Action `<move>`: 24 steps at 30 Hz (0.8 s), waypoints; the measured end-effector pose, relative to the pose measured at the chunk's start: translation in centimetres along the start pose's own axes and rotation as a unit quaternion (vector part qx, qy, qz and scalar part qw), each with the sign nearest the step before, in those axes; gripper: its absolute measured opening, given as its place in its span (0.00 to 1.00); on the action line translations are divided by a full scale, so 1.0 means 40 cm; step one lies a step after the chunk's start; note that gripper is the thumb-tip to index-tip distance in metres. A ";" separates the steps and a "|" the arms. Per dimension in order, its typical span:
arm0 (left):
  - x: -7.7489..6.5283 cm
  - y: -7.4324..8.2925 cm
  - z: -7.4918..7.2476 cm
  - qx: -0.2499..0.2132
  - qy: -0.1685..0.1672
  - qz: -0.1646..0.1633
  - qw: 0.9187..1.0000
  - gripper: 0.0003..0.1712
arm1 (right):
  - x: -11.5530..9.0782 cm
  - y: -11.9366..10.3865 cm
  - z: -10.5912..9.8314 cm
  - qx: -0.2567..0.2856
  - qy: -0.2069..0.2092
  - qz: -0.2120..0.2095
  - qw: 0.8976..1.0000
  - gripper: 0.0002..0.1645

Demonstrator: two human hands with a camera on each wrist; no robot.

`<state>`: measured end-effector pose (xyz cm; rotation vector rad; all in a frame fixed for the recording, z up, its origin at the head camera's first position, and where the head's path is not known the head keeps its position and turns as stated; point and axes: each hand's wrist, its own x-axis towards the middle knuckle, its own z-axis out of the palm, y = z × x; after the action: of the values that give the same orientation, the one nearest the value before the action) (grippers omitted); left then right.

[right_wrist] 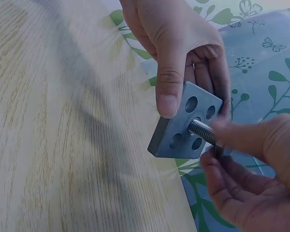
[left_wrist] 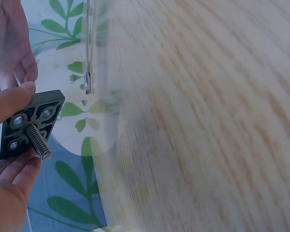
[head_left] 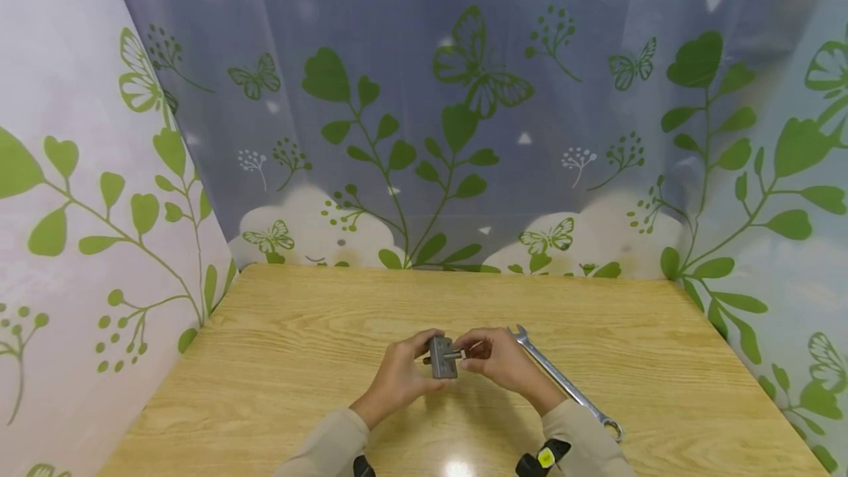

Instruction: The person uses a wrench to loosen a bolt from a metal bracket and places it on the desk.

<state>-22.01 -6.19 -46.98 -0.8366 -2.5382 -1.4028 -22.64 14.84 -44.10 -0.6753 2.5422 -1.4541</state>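
Observation:
A grey square metal block (right_wrist: 188,123) with round holes in its face is held at its edges by my left hand (head_left: 400,372), thumb on one side and fingers on the other. Through its middle runs a threaded bolt (right_wrist: 202,131), whose far end sticks out of the recessed side in the left wrist view. At the bolt's head end, the thumb and fingers of my right hand (right_wrist: 251,174) pinch it; they partly cover the head (right_wrist: 221,149). Both hands are above the table, facing each other across the block (head_left: 443,358).
On the wooden table (head_left: 278,359), a long combination wrench (head_left: 563,380) lies slanted beside my right hand and forearm. Patterned cloth (head_left: 411,131) with green leaves and butterflies hangs behind the table and along both sides.

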 end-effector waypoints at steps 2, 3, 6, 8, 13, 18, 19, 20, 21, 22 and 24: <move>0.000 0.000 -0.001 -0.001 0.001 0.000 1.000 0.39 | 0.000 0.001 -0.001 0.005 -0.006 0.018 1.000 0.17; -0.001 0.000 -0.001 -0.002 0.001 0.000 1.000 0.39 | 0.000 0.002 0.000 0.009 -0.008 0.032 0.999 0.19; -0.001 -0.001 0.000 -0.002 0.002 -0.001 1.000 0.40 | 0.000 0.006 0.003 0.032 -0.015 0.071 0.997 0.28; 0.000 0.000 0.000 -0.002 0.004 -0.002 1.000 0.40 | -0.001 0.008 0.006 0.054 -0.018 0.092 0.994 0.34; 0.000 0.002 0.000 -0.001 0.006 -0.001 1.000 0.40 | 0.001 0.013 0.011 0.054 -0.013 0.100 0.993 0.35; -0.001 -0.003 0.000 -0.006 0.003 0.000 1.000 0.39 | 0.003 0.014 0.002 0.018 -0.017 0.046 0.999 0.17; -0.001 -0.004 0.000 -0.008 0.002 0.000 1.000 0.39 | 0.003 0.013 0.000 0.011 -0.017 0.035 0.999 0.14; -0.002 -0.005 0.000 -0.010 0.001 0.000 1.000 0.39 | 0.003 0.011 -0.003 0.006 -0.016 0.025 1.000 0.12; -0.002 -0.006 0.000 -0.012 0.000 0.000 1.000 0.39 | 0.002 0.009 -0.005 0.000 -0.013 0.016 1.000 0.13; -0.002 -0.006 0.000 -0.013 -0.001 0.000 1.000 0.39 | 0.001 0.006 -0.007 -0.006 -0.012 0.009 1.000 0.13; -0.002 -0.005 0.000 -0.013 -0.003 -0.003 1.000 0.39 | 0.002 0.006 -0.009 -0.013 -0.009 0.003 1.000 0.14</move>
<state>-22.03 -6.31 -47.14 -0.8396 -2.5325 -1.4412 -22.91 15.17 -44.10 -0.6803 2.5511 -1.4088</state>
